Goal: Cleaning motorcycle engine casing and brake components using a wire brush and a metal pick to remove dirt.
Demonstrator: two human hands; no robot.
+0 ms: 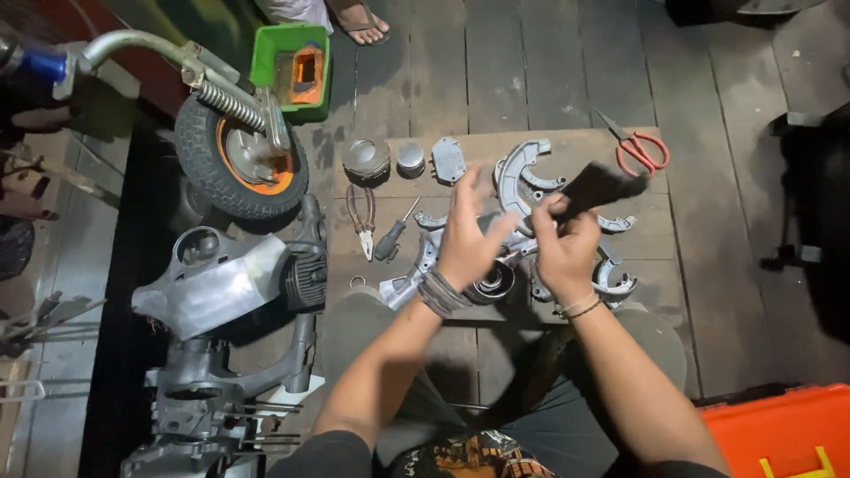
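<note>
Two hands work above the middle of a brown wooden board [567,146] laid on the plank floor. The right hand [565,252] pinches the near end of a dark, flat, strip-like piece [602,186], which angles up and away toward the board's far right corner; motion blur hides its material, but it may be a stiff abrasive strip or a file. It looks light and narrow, easy to control from one end, and likely rough-faced rather than slippery, so a grip at the near end, as now, seems sound. The left hand [467,232] is spread, fingers splayed, holding nothing, just beside the right and close to the strip's lower end. Below both hands, near the board's front edge, lie grey cast-metal engine parts [416,274] and curved metal brake shoes [615,279]. Red-handled scissors [639,149] rest at the far right corner, well apart.
</note>
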